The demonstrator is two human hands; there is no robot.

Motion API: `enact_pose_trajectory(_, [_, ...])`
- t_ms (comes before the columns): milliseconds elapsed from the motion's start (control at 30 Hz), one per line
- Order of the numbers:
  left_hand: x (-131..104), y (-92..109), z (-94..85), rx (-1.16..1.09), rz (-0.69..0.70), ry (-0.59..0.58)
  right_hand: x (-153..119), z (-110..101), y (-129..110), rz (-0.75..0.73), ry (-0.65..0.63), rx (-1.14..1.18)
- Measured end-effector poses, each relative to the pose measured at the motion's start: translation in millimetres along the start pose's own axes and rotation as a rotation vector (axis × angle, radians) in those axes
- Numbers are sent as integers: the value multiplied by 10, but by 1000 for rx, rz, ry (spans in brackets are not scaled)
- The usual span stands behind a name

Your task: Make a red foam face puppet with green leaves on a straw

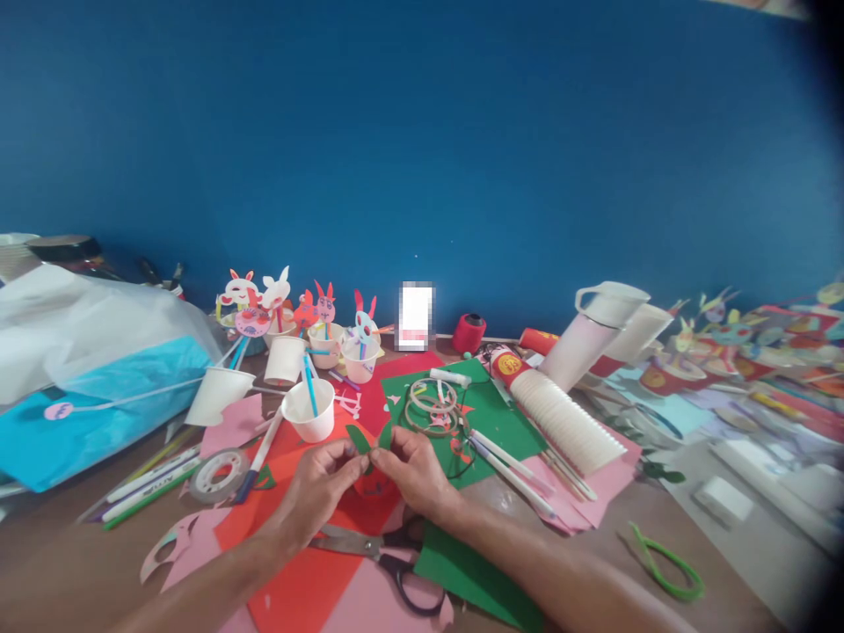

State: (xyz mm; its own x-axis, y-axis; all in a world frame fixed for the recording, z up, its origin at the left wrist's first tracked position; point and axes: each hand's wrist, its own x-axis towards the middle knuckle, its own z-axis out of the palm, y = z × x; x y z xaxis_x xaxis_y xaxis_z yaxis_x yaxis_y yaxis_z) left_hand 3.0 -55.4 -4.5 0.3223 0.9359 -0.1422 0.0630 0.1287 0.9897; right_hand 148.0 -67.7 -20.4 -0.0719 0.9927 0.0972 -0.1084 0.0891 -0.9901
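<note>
Near the centre of the table, my left hand pinches a small green paper piece. Right beside it, my right hand pinches another green leaf-like piece, and the fingertips of both hands nearly meet. Between and just below the hands is a red paper shape with dark marks, partly hidden by the fingers. Red-orange paper lies under the hands. Open scissors with black handles rest just below them, beside green paper.
White cups with paper animal faces on sticks stand behind and left. A tape roll and markers lie left. Right are stacked paper cups, a white jug, pens and a green pipe cleaner.
</note>
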Motion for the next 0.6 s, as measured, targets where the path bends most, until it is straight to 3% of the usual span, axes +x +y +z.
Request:
enact_pose_trajectory(267, [-1, 56, 21, -107, -111, -50, 12, -15, -1, 21, 16, 22])
enact_pose_trajectory(600, [36, -21, 1, -120, -52, 31, 15, -84, -35, 68, 6, 124])
